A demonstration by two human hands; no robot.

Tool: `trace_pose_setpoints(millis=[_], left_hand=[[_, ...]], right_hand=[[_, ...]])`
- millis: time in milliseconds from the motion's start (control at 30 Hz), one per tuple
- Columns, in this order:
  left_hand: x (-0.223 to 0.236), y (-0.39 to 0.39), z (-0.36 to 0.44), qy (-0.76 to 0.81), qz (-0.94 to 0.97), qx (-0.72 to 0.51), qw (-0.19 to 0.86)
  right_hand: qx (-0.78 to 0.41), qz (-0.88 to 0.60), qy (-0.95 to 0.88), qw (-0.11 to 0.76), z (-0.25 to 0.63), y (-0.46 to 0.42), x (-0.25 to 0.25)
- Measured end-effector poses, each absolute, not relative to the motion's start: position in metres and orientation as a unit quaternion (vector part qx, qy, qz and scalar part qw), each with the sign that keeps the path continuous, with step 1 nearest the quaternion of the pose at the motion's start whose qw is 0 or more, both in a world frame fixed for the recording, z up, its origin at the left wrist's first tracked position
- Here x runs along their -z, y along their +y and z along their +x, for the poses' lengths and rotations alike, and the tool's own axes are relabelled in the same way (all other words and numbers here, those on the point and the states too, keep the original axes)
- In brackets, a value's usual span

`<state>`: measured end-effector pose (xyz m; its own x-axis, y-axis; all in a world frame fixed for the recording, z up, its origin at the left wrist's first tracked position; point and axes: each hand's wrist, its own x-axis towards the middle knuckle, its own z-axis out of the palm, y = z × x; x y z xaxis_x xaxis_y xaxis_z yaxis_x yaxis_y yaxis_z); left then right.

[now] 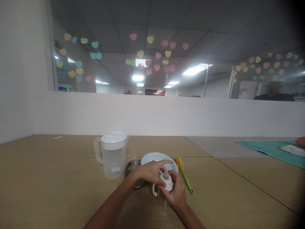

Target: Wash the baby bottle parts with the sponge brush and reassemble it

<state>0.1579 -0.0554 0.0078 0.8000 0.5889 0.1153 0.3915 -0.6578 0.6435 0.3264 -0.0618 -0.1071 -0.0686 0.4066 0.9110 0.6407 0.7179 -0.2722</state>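
At the frame's lower centre, the left hand [150, 170] and right hand [179, 192] both hold the bottle [169, 185]; a jug [113, 160] stands left of centre.

1. Bottle [164, 201]: clear, smooth, plastic by the look of it. Collar [169, 185]: white plastic, low sheen. Teat [165, 175]: translucent, rubbery-looking, slight shine.
2. Pitcher [113, 162]: translucent plastic, frosted. Lid [113, 138]: white plastic, glossier.
3. Round dish [138, 187]: looks like dull grey metal. Dome [134, 162] there: clear, shiny.
4. Bowl [154, 156]: smooth, glossy; can't tell plastic from ceramic from where I stand.
5. Brush head [179, 163]: spongy-looking, rough. Handle [187, 183]: smooth green plastic.
6. Table [57, 190]: wood-look top, mostly matt, faint sheen.
7. Cloth [259, 148]: teal, matt fabric. White sheet [292, 149]: paper-looking.
8. Wall [154, 115]: smooth, matt. Window [114, 16]: reflective glass. Hearts [150, 39]: paper-looking.
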Motion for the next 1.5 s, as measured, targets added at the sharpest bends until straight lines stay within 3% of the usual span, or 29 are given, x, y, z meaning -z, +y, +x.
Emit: trace_pose_setpoints(millis=[100, 300, 567, 833, 967, 1067, 1233, 1500], left_hand=[[-0.008, -0.043, 0.140, 0.281, 0.881, -0.151, 0.349], [0.005, -0.014, 0.103, 0.576, 0.809, -0.091, 0.067], [0.043, 0.001, 0.107, 0.654, 0.755, -0.041, -0.005], [-0.021, -0.041, 0.114, 0.629, 0.764, -0.126, -0.066], [-0.049, -0.086, 0.130, 0.456, 0.851, -0.261, 0.003], [-0.047, -0.107, 0.150, 0.393, 0.891, -0.222, 0.040], [-0.034, -0.109, 0.167, 0.416, 0.897, -0.145, 0.035], [-0.025, -0.081, 0.160, 0.386, 0.892, -0.190, 0.141]], right_hand=[[0.113, -0.365, -0.728, 0.569, 0.327, -0.064, 0.104], [0.144, -0.377, -0.729, 0.553, 0.326, -0.065, 0.097], [0.173, -0.373, -0.708, 0.574, 0.323, -0.063, 0.096], [0.184, -0.364, -0.709, 0.575, 0.323, -0.063, 0.098], [0.156, -0.360, -0.715, 0.579, 0.324, -0.063, 0.104], [0.127, -0.360, -0.714, 0.586, 0.324, -0.064, 0.107], [0.127, -0.382, -0.721, 0.565, 0.327, -0.065, 0.108], [0.090, -0.444, -0.690, 0.565, 0.317, -0.068, 0.107]])
